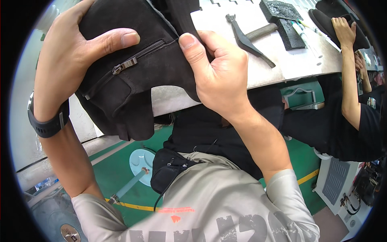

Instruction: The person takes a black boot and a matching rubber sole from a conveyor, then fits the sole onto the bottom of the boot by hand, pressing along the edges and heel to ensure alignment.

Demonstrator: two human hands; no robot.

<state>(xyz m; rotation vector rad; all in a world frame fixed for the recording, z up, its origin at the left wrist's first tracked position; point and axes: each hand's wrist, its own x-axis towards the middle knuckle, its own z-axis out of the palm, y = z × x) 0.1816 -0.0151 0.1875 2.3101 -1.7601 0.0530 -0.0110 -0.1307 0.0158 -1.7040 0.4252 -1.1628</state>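
Note:
A black suede boot upper (137, 76) with a metal zipper (125, 65) is held up between my hands over the table's front edge. My left hand (64, 52), a black band on its wrist, wraps round its left side. The thumb lies stretched across the suede above the zipper, and the other fingers are mostly hidden behind. With thumb and bent fingers, my right hand (219, 72) grips the right edge, close to the zipper's upper end. Below the zipper, the piece's lower part hangs in folds beside an arched gap.
A hammer (246, 40), dark blocks (291, 34) and white pens (303, 35) lie on the pale table (258, 74). At the right, a co-worker's hand (344, 34) rests on dark footwear (324, 20). A fan (56, 218) stands at lower left, near a light-blue round base (139, 163).

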